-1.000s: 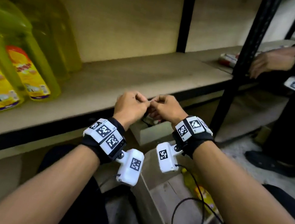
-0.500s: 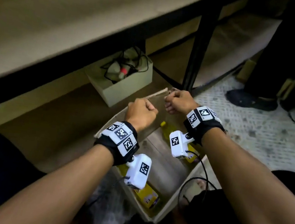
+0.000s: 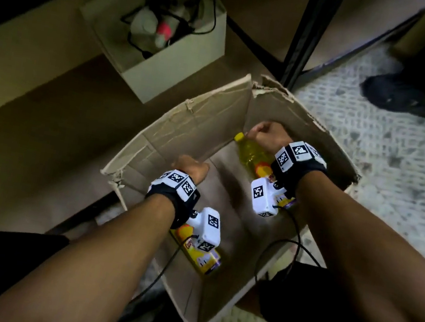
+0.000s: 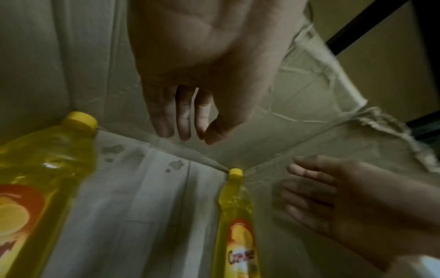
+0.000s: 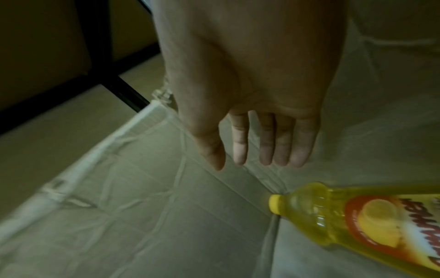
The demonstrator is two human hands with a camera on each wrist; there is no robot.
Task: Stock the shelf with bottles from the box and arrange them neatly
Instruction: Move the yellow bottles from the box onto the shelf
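Nearest, at 6 o'clock inside the cardboard box [image 3: 204,120]: one yellow bottle [image 3: 200,257] on its side, partly under the left wrist camera. Above it, the left hand [image 3: 190,167], fingers [image 4: 164,120] extended and loosely together, nothing held, clear of the box floor. Farther, toward 1 o'clock: second yellow bottle [image 3: 252,152] lying flat, cap pointing into the far corner. Over its neck, the right hand [image 3: 269,135], fingers [image 5: 266,143] straight and relaxed, empty, just short of contact. Beyond, at 11 o'clock: a smaller box of cables [image 3: 162,68] on the low shelf [image 3: 46,105], and a black upright [image 3: 305,36] at 12.

Best done by lowering each palm onto a bottle's shoulder, wrapping around the body rather than the slick cap, lifting clear of the torn box walls before swinging up to the shelf. Probable hazard: smooth plastic slipping under a loose grip.
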